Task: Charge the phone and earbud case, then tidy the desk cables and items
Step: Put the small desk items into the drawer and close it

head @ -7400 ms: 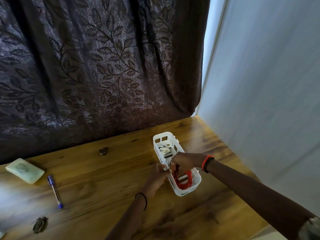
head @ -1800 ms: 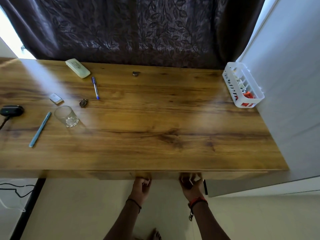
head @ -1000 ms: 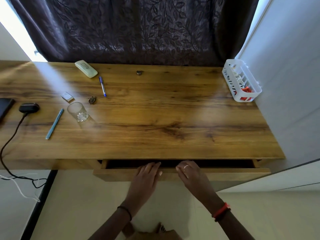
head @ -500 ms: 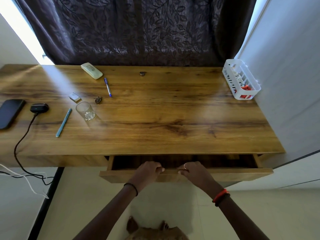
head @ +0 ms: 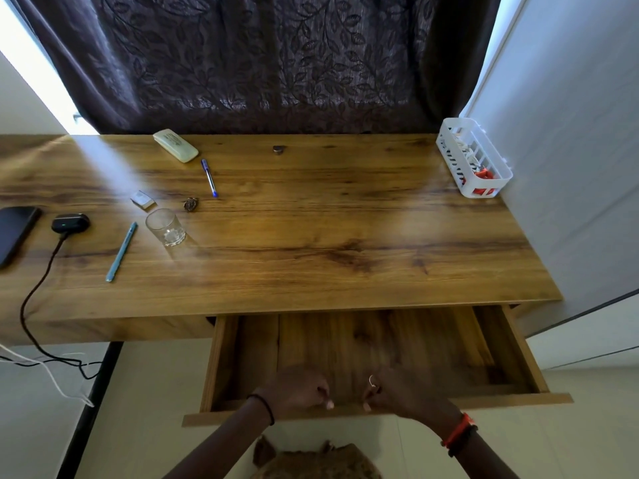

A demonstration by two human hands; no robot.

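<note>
Now, both hands' fingers curled over drawer [head: 363, 344] front, drawer long axis left-right, opening toward person.

Home room: wooden desk [head: 311, 236], curtain [head: 259, 63]

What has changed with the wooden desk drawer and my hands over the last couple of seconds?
The wooden drawer has slid out toward you, from shut to wide open, and shows nothing inside. Both the left hand and right hand moved from under the desk edge to grip its front panel. The clear drinking glass, pens and white plastic basket stayed put.
</note>
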